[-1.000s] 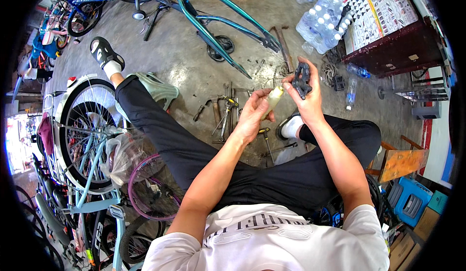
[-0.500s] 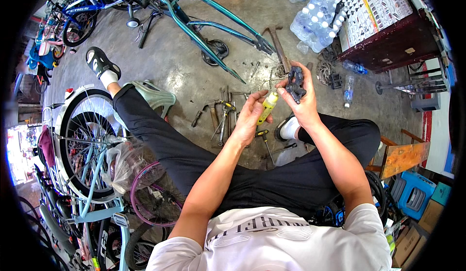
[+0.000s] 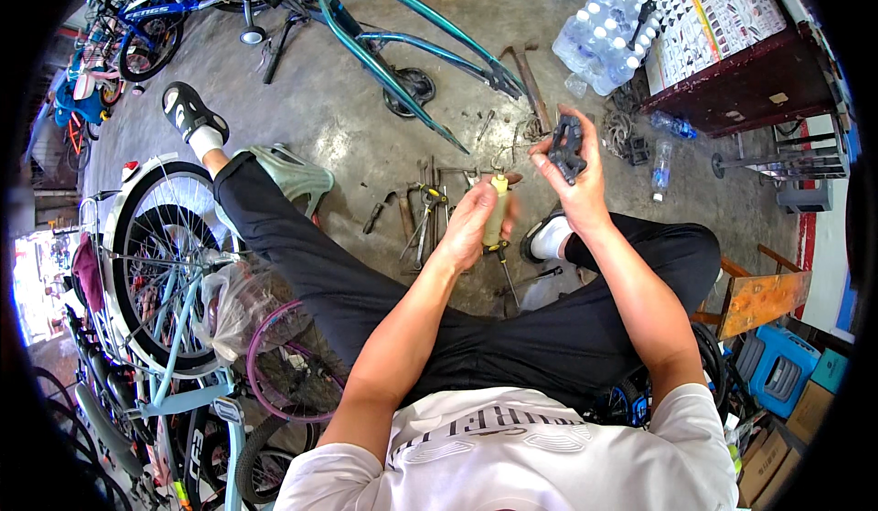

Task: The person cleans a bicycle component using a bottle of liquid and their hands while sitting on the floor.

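My left hand (image 3: 470,225) is closed round a small pale yellow squeeze bottle (image 3: 495,211), which stands nearly upright with its narrow tip toward the top. To its right, my right hand (image 3: 587,186) grips a black bicycle pedal (image 3: 567,148) between thumb and fingers. The bottle's tip and the pedal are apart. Beneath both hands, hand tools lie on the concrete floor, among them a yellow-and-black handled tool (image 3: 430,198) and another with a yellow-and-black grip (image 3: 497,249). A hammer (image 3: 529,90) lies beyond the pedal.
A green bicycle frame (image 3: 375,58) lies ahead. Bottled water in a pack (image 3: 599,43) stands at the far right beside a dark red cabinet (image 3: 732,86). To my left are a bicycle wheel (image 3: 117,282) and a pale green stool (image 3: 311,180). A blue case (image 3: 779,365) sits at lower right.
The bottle has turned from tilted to nearly upright in my left hand, moving slightly away from the pedal. My right hand has shifted a little to the right and lifted the pedal.
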Tool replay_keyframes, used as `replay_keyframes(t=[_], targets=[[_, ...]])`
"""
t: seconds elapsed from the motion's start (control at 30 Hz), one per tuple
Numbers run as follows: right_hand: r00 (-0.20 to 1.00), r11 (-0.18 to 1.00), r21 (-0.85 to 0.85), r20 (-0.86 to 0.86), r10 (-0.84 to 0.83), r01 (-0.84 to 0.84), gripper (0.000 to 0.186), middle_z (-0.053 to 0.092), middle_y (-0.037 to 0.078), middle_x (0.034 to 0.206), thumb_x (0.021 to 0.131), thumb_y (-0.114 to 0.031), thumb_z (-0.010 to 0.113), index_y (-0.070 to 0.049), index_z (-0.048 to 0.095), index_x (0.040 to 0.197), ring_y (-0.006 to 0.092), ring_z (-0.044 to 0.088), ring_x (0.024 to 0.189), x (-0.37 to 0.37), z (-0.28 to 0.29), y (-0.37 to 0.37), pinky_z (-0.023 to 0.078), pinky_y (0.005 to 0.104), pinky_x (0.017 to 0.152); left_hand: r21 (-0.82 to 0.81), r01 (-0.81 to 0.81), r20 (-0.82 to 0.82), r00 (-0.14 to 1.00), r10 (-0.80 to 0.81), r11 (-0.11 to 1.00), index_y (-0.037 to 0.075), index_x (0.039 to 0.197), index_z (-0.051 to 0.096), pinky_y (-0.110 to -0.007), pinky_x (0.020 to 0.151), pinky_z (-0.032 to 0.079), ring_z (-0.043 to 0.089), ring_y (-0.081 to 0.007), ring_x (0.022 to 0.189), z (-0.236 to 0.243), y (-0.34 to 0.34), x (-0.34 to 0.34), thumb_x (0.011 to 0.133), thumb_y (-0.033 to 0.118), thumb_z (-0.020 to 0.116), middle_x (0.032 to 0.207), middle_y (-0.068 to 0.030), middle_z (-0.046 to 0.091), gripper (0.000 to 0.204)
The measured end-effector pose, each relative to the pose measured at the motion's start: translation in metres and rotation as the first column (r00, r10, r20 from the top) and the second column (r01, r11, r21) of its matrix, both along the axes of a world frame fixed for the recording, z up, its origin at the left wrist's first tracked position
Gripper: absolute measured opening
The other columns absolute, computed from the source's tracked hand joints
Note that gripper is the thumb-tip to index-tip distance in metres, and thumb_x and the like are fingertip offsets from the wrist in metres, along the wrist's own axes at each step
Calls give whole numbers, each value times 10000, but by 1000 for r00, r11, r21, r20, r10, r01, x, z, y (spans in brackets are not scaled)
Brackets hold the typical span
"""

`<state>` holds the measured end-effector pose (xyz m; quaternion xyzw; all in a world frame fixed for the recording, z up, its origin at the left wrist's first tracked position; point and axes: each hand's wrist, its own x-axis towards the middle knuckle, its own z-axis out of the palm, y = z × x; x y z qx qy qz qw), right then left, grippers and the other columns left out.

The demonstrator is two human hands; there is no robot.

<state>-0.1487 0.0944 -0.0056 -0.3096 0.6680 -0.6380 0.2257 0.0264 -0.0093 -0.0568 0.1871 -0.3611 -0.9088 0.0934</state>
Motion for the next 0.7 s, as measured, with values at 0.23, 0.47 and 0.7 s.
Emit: replay_keyframes(t=[0.23, 0.47, 0.7], targets=[[877, 865, 264, -353, -325, 427, 739, 752, 118, 1081, 920, -86, 802, -179, 457, 1567, 219, 729, 970, -79, -86, 14, 561, 374, 897, -112, 38, 124, 992, -24, 993, 8, 1470, 588, -281, 747, 491, 583, -117, 832, -17, 5, 0, 1099, 387, 673, 956, -29, 637, 536], [839, 560, 627, -366, -402, 542, 804, 768, 270, 1102, 899, -107, 727, -274, 387, 1608, 503, 736, 1025, -76, -231, 33, 549, 572, 892, -171, 124, 338, 939, -60, 978, 3, 1456, 589, -284, 775, 494, 580, -118, 857, -29, 9, 12, 1104, 327, 668, 958, -14, 623, 485], [872, 522, 709, -294, -392, 474, 799, 765, 281, 1071, 902, -99, 732, -252, 383, 1604, 518, 730, 1014, -82, -303, -5, 549, 581, 904, -96, 172, 460, 881, -110, 980, 38, 1447, 601, -265, 781, 474, 554, -85, 849, -55, 8, 19, 1112, 312, 676, 946, 19, 621, 439]])
